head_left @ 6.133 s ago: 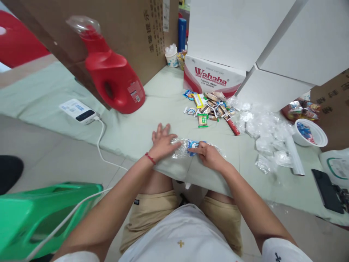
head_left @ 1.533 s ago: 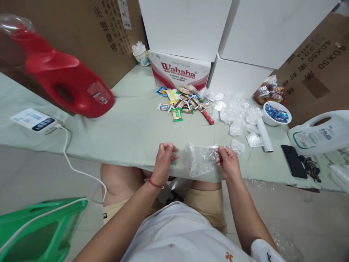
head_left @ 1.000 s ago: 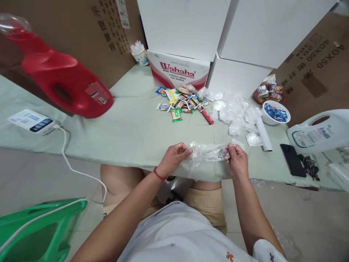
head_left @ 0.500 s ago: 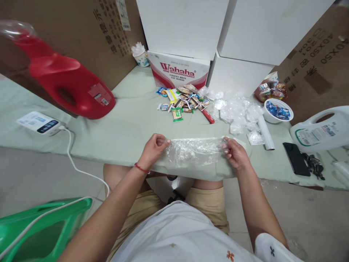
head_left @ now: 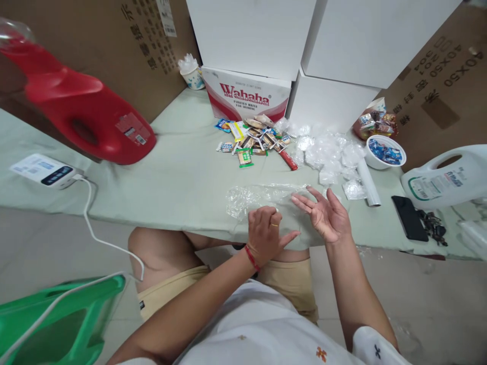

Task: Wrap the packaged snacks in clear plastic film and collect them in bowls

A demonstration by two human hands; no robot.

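A pale green cloth covers the tabletop (head_left: 182, 177), which spans the view. Large white boxes (head_left: 251, 35) stand stacked at the back, beside and above a Wahaha carton (head_left: 249, 94). A heap of crinkled clear plastic (head_left: 331, 154) lies before them. Nearer the front edge, clear film (head_left: 243, 198) lies in a rumpled strip. Wrapped snacks (head_left: 254, 137) are piled before the carton. The person's right hand (head_left: 327, 219) is at the film's right end, fingers spread, palm showing. The left hand (head_left: 265, 235) is at its near side, fingers curled, thumb out; whether it grips cannot be told.
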